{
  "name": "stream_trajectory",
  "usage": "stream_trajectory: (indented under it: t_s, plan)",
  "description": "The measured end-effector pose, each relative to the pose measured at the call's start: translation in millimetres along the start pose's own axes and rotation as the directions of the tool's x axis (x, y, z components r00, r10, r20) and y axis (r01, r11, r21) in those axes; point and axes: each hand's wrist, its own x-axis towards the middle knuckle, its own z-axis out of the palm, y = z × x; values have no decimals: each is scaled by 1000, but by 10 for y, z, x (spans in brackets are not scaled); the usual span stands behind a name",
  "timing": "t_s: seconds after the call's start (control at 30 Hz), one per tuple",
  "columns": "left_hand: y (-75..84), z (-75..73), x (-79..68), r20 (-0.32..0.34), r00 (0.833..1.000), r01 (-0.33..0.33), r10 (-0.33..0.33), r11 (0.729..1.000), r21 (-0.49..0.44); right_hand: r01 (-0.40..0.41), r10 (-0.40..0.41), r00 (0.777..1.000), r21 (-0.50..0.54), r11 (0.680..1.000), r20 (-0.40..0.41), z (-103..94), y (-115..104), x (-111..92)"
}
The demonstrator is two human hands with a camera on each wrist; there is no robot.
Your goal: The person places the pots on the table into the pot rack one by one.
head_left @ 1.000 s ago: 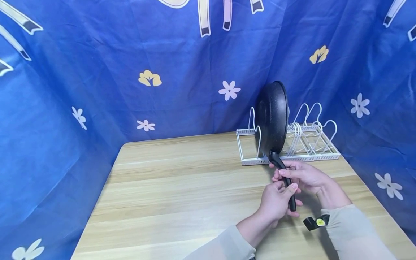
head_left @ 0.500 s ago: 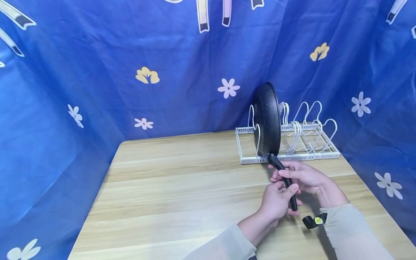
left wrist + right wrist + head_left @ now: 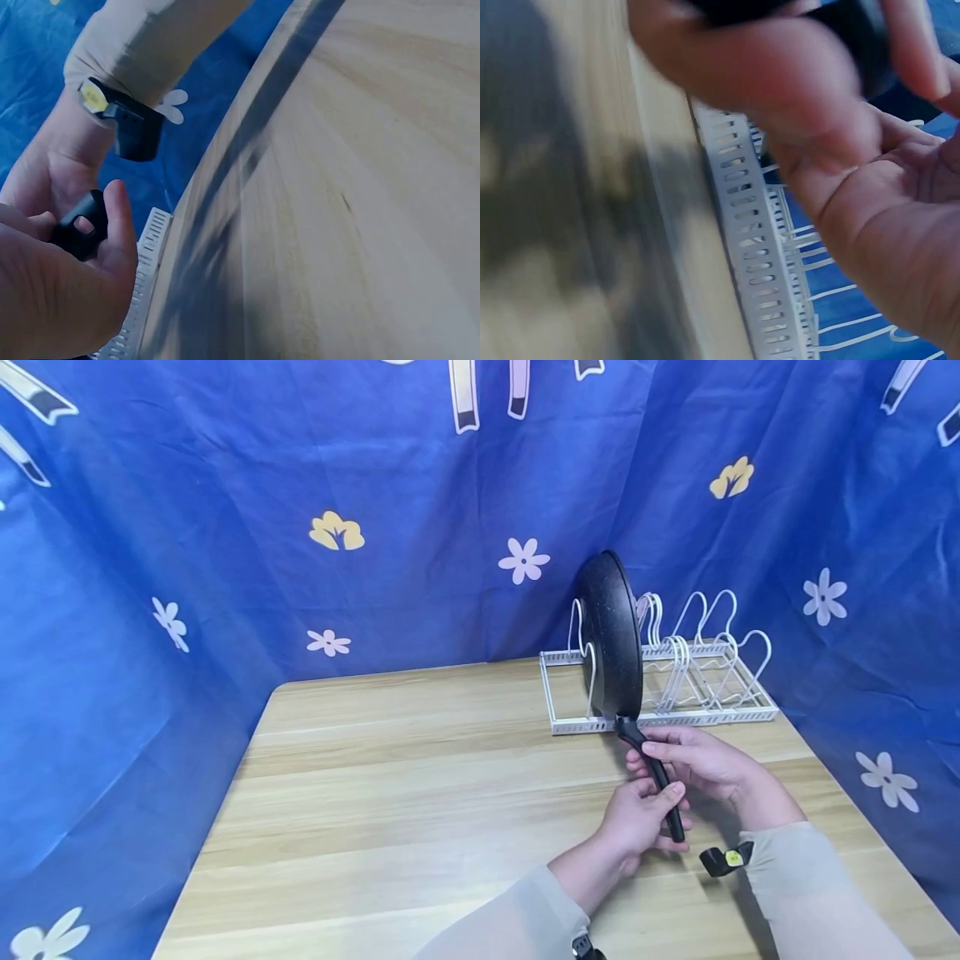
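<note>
A black frying pan stands on edge in a white wire rack, between the leftmost wire loop and the cluster of loops to its right. Its handle slants toward the person. Near the handle's end, my left hand grips it with the thumb on top. My right hand holds the handle closer to the pan, thumb on one side and fingers beneath. In the left wrist view the handle's end with its hanging hole shows between the left thumb and fingers. The right wrist view is partly blurred.
The rack stands at the back right of a wooden table. More wire dividers rise at its right side. A blue patterned cloth hangs behind and along both sides. Each wrist wears a small black camera.
The pan has shifted left in the rack and now leans closer to the leftmost wire loop. Both hands have kept hold of the handle. The head view has shifted slightly.
</note>
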Motion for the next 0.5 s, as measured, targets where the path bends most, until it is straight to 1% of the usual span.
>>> stream_trajectory:
  t_s: [0.1, 0.13, 0.2, 0.27, 0.37, 0.4, 0.5]
  plan:
    - [-17, -27, 18, -9, 1000, 9, -9, 999, 38, -29, 23, 998, -93, 995, -58, 17, -19, 10]
    - [-20, -35, 22, -17, 1000, 7, -6, 998, 64, -43, 34, 997, -123, 992, -74, 24, -19, 14]
    - [-24, -49, 31, -35, 999, -11, 16, 990, 139, -71, 56, 993, -150, 986, -101, 37, -12, 23]
    - [-10, -61, 40, -67, 996, -35, 52, 971, 235, -89, 73, 991, -150, 985, -109, 44, 2, 33]
    - [21, -79, 59, -108, 989, -51, 97, 929, 367, -102, 86, 989, -135, 986, -121, 51, 19, 44]
    - [30, -86, 65, -119, 988, -47, 102, 917, 396, -102, 85, 988, -135, 986, -125, 52, 24, 46]
    - [42, -117, 89, -113, 989, -36, 96, 895, 444, -111, 90, 985, -146, 983, -148, 51, 43, 41]
